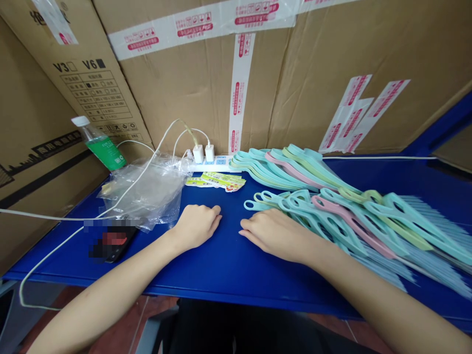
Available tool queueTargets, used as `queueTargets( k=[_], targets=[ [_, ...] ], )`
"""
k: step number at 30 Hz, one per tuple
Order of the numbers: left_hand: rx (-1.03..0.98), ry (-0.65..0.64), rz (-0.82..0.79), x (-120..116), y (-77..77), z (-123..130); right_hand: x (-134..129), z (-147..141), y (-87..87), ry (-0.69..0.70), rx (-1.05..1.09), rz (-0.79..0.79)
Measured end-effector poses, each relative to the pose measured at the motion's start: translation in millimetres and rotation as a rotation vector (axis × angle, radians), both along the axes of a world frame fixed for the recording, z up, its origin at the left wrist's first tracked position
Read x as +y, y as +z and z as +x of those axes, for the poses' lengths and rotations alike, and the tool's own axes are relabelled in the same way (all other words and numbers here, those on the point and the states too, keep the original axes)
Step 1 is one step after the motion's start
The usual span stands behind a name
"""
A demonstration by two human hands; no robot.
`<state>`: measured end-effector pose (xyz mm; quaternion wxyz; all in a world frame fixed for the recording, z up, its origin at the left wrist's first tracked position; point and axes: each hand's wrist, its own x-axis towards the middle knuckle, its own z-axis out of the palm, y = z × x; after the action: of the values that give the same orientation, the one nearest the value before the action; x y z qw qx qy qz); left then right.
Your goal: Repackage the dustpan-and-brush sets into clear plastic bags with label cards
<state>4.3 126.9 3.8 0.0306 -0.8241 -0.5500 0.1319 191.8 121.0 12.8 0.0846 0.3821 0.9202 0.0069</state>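
Observation:
My left hand rests on the blue table in a loose fist, with nothing seen in it. In the same closed way, my right hand lies on the table, palm down, just left of a pile of hand brushes. Their turquoise, pink and green plastic handles have hanging loops, and pale bristles fan out to the right. Behind them is a second stack of similar curved plastic handles. Beyond my hands lie several yellow-green printed labels. The undersides of both hands are hidden.
Clear plastic bags lie at left beside a green-labelled bottle. A partly blurred dark object sits near the front left. White cables run from a power strip with two chargers. Taped cardboard boxes wall the back.

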Motion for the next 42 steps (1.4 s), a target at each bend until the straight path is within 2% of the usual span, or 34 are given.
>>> queueTargets(
  k=[23,42],
  targets=[
    [-0.019,0.008,-0.001,0.4,0.0,-0.2,-0.6,0.9,-1.9,0.015,0.043,0.02],
    [-0.014,0.012,-0.005,-0.3,0.6,0.2,-1.1,0.4,-1.5,-0.005,-0.004,0.02]
  ],
)
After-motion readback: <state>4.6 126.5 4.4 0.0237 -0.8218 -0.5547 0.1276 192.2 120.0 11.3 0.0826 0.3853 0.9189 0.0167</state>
